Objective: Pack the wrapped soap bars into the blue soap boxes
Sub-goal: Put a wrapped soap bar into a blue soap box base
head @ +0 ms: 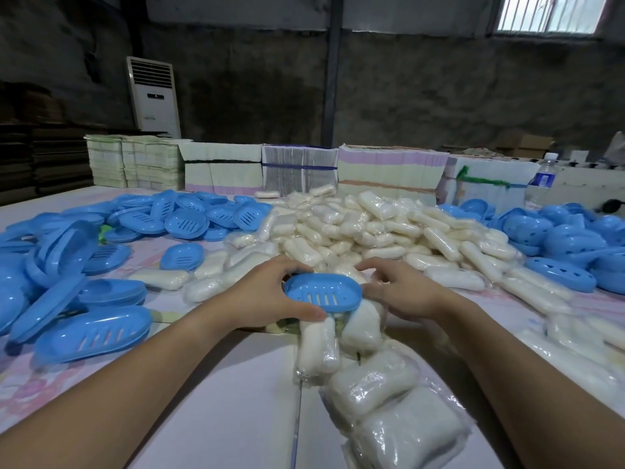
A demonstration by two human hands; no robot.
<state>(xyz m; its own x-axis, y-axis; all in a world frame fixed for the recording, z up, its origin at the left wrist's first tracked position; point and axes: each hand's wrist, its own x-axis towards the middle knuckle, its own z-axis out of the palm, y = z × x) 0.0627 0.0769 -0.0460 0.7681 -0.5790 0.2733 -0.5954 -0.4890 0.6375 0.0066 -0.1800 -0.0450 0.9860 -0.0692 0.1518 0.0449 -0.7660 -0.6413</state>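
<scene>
fingers (306, 314) and thumb of the left hand (270, 292) curl around a slotted blue soap box (323, 293), holding it just above wrapped soap bars (358, 231) heaped mid-surface; the right hand (399, 292), fingers loosely bent, touches the box's far end, gripping nothing clearly. more blue boxes (84, 252) pile on both sides of the pale surface (220, 418).

Table (236, 384): soap bars (372, 228) heaped centre; soap boxes (101, 238) piled left and right; carton stacks (389, 170) behind.
</scene>
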